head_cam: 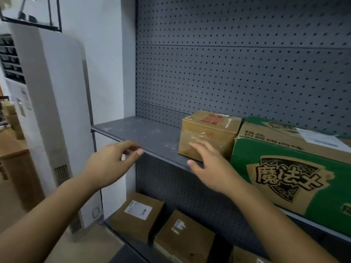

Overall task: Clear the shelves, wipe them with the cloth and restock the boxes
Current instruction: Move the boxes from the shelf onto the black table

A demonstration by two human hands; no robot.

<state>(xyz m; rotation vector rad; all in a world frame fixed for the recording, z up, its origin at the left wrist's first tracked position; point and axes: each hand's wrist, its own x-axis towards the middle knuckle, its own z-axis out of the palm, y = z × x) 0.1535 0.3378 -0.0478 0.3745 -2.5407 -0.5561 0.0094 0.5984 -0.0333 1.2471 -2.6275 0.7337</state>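
Observation:
A small brown taped box [209, 133] stands on the grey upper shelf [144, 133], against a large green and brown carton [288, 168] to its right. My right hand [210, 166] is raised in front of the small box with fingers spread and relaxed, and it holds nothing. Whether it touches the box I cannot tell. My left hand [112, 162] hovers at the shelf's front edge, left of the box, fingers loosely bent and empty. The shelf surface left of the box is bare and shows dusty specks. No cloth is in view.
Two brown boxes with white labels [138, 215] [184, 236] sit on the lower shelf, with another at the bottom right [245, 256]. A grey pegboard [237, 63] backs the shelves. A white standing air conditioner [51, 111] stands at the left beside wooden furniture [15, 158].

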